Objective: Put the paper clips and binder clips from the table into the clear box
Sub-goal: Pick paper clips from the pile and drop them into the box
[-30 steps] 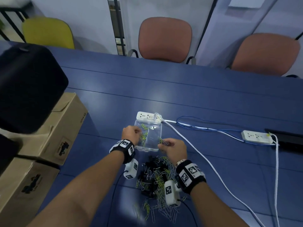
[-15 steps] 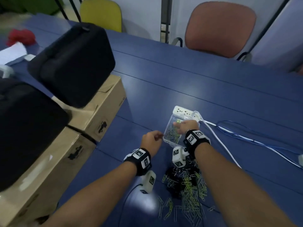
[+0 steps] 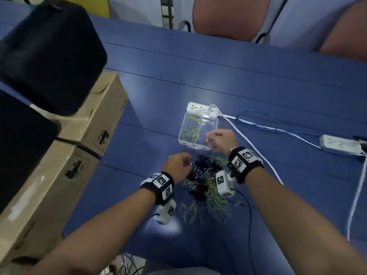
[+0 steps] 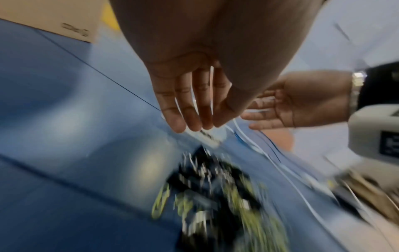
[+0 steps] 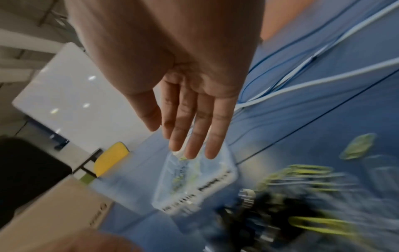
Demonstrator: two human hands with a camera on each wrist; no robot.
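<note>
Both our hands are spread with nothing in them. The right hand (image 3: 220,142) hangs over the near right corner of the box (image 3: 184,142), fingers (image 5: 195,136) straight and apart. The left hand (image 3: 175,167) sits at the left edge of the pile (image 3: 206,183), fingers (image 4: 190,105) straight and close together, as the left wrist view shows.

The box stands on the surface (image 3: 258,92) just beyond the pile and touches, or nearly touches, the power strip (image 3: 200,109) behind it. It holds some yellow-green paper clips (image 3: 190,130) along its left side. We cannot make out any binder clips inside. Most of the work seems still ahead: black binder clips (image 3: 200,171) and loose paper clips (image 3: 216,203) lie tangled together, with strays fanning out toward us.

The risks we judge from here:
- The box is light and clear. A knock from the right hand, so near its rim, could tip it or push it against the power strip and spill what is inside.
- The clips interlock, so a grab may lift a dangling chain that drops outside the box on the way.
- A white cord (image 3: 248,147) runs just beside the right wrist. Snagging it with the wrist unit could drag the power strip into the box.
- Sweeping fast could scatter the thin strays further.
</note>
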